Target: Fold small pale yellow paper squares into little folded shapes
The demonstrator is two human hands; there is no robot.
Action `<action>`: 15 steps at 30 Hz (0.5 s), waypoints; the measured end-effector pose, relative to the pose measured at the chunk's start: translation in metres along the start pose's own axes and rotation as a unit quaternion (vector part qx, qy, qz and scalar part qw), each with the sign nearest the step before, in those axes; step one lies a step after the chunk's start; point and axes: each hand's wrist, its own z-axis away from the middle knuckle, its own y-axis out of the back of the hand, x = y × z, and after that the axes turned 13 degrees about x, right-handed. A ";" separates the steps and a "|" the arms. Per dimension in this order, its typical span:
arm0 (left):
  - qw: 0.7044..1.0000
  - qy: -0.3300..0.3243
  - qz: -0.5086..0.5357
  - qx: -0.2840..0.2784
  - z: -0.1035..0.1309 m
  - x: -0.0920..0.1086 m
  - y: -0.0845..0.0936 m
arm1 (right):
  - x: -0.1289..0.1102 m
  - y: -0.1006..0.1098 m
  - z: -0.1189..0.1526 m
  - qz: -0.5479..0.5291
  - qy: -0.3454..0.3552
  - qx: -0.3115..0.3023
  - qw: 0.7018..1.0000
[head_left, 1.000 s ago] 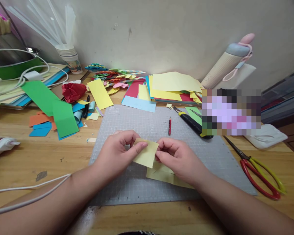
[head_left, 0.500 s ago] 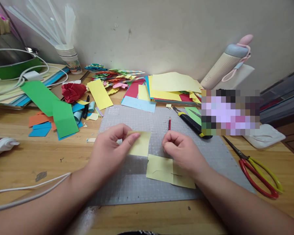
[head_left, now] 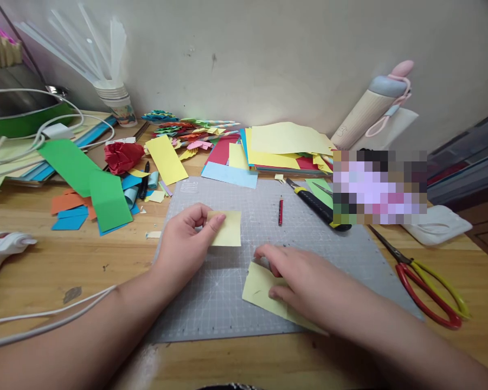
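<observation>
My left hand (head_left: pixel 193 233) pinches a small pale yellow paper piece (head_left: pixel 228 230) between thumb and fingers, over the grey cutting mat (head_left: pixel 211 314). Beneath my right hand (head_left: pixel 293 276) lies a longer pale yellow paper strip (head_left: pixel 262 290) with a crease, its right part covered by the hand. The right thumb and forefinger are apart above the strip; I cannot tell whether they touch it. Beyond that hand, a short red and black pencil (head_left: pixel 280 211) rests on the mat.
A black and yellow utility knife (head_left: pixel 319 205) and red-and-yellow scissors (head_left: pixel 429 295) lie to the right. Coloured paper (head_left: pixel 109 197) and a glue gun (head_left: pixel 4 252) are at left. Paper sheets (head_left: pixel 288 140) and a leaning bottle (head_left: pixel 368 111) are by the wall.
My right hand has come from a closed pose by the pencil down over the paper strip, its fingers parting. The strip has turned slightly. The left-hand piece has shifted a little left and up.
</observation>
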 end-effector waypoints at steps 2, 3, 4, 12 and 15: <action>1.000 0.003 0.003 -0.007 0.000 -0.001 0.000 | 0.002 -0.004 0.002 0.004 -0.023 -0.004 1.000; 1.000 0.004 0.003 -0.010 0.000 -0.002 -0.001 | 0.003 -0.004 0.002 0.000 -0.034 -0.004 0.999; 1.000 0.004 0.002 -0.012 0.000 -0.002 -0.001 | 0.004 -0.003 0.003 -0.008 -0.041 -0.002 0.999; 1.000 0.010 -0.003 -0.022 0.002 -0.003 -0.001 | 0.032 0.039 0.022 -0.093 -0.077 0.029 0.992; 0.999 0.019 0.006 -0.034 0.003 -0.003 -0.002 | 0.073 0.070 0.043 -0.195 -0.160 0.085 0.964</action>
